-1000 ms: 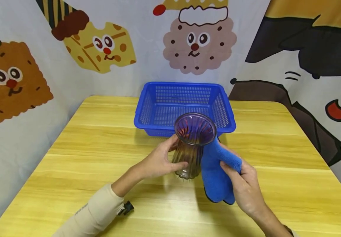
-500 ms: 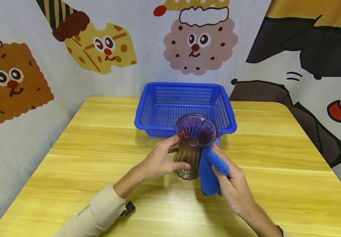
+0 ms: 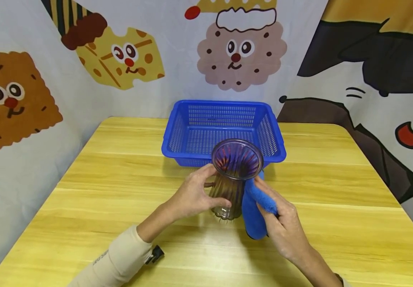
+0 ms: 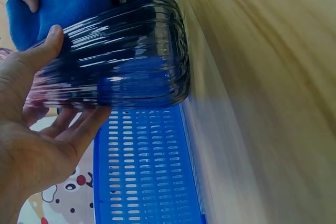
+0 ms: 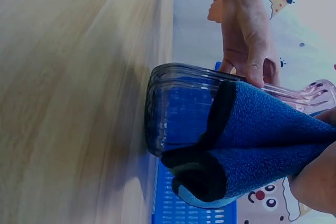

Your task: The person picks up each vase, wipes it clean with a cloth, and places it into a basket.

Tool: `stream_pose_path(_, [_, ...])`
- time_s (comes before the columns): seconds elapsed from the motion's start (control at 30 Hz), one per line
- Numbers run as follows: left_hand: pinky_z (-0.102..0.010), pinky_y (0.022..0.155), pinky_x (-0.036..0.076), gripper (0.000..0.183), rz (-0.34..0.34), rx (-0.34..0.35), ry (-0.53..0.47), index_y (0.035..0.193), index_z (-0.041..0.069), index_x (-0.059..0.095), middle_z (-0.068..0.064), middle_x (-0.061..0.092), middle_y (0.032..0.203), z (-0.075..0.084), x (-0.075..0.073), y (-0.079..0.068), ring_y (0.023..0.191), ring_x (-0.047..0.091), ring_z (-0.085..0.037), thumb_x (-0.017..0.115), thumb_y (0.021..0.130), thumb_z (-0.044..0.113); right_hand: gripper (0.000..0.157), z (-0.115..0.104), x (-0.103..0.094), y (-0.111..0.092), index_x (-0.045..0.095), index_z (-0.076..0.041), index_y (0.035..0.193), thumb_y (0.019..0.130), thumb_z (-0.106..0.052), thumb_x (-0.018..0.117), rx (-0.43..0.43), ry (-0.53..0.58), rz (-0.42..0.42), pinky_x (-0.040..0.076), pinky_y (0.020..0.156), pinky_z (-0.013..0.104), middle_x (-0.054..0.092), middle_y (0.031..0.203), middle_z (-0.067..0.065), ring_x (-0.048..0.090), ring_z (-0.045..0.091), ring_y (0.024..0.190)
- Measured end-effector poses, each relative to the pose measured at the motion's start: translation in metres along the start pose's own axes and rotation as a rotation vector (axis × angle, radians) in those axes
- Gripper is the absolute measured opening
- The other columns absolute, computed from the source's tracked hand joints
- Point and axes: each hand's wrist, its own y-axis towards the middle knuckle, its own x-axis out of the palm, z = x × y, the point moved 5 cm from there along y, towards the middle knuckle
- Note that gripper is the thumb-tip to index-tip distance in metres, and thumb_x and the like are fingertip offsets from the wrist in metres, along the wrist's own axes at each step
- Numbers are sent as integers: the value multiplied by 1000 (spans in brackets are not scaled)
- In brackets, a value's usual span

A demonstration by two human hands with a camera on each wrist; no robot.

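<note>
A ribbed, purple-tinted glass vase [image 3: 228, 195] with a flared rim stands slightly tilted in the middle of the head view. Its base is close over the table in both wrist views. My left hand [image 3: 193, 193] grips the vase from the left, thumb across the front and fingers behind, partly hidden by the glass. On the other side my right hand [image 3: 286, 221] holds a folded blue cloth [image 3: 254, 213] between thumb and fingers. The cloth lies along the vase's right side below the rim. Dark edging borders the cloth [image 5: 268, 119] in the right wrist view, where its lower part hangs loose.
A blue perforated plastic basket [image 3: 220, 137] stands right behind the vase, whose rim overlaps its front edge in the head view. The wood-grain table [image 3: 120, 175] ends at a printed cloth backdrop [image 3: 177, 52]. A black buckle [image 3: 155, 254] sits by the left sleeve.
My right hand has moved left with the blue cloth, closer against the vase. The vase has dipped very slightly toward me, and my left hand keeps its grip. The basket has not moved.
</note>
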Motion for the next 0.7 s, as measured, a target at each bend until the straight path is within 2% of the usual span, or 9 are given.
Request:
stream_pose_path(0.13, [-33,97,55,84,2,-19,36,137,9,61,-1,61,131,-1,1,0,124,56,-17,99,64,23,51,3,-2,0,64,2,134,87,21,58,1,-31,-4,39,112,24,57,142,14,51,20,134])
stream_pose_path(0.23, [-29,94,56,81,3,-31,40,135,9,62,0,60,127,-1,1,-1,121,56,-17,99,64,24,49,5,-3,0,66,0,132,87,20,59,26,-55,-22,39,112,23,58,141,11,51,20,133])
stream_pose_path(0.37, [-23,87,57,79,0,-48,1,134,8,62,0,58,125,0,2,-1,120,57,-18,99,65,21,48,8,-5,-1,67,-2,132,89,18,58,78,-77,-57,38,112,22,59,142,7,52,27,133])
stream_pose_path(0.47, [-22,86,57,79,2,-49,-19,133,7,62,0,57,124,0,3,-1,120,57,-19,99,65,20,46,10,-6,0,68,-2,131,91,16,58,103,-104,-70,39,111,21,60,141,4,53,33,130])
stream_pose_path(0.7, [-21,85,57,78,22,-51,-14,131,6,62,0,57,121,0,4,-2,118,58,-18,100,64,21,38,14,-7,1,70,-3,127,93,11,59,138,-175,-98,39,109,17,62,138,1,56,39,125])
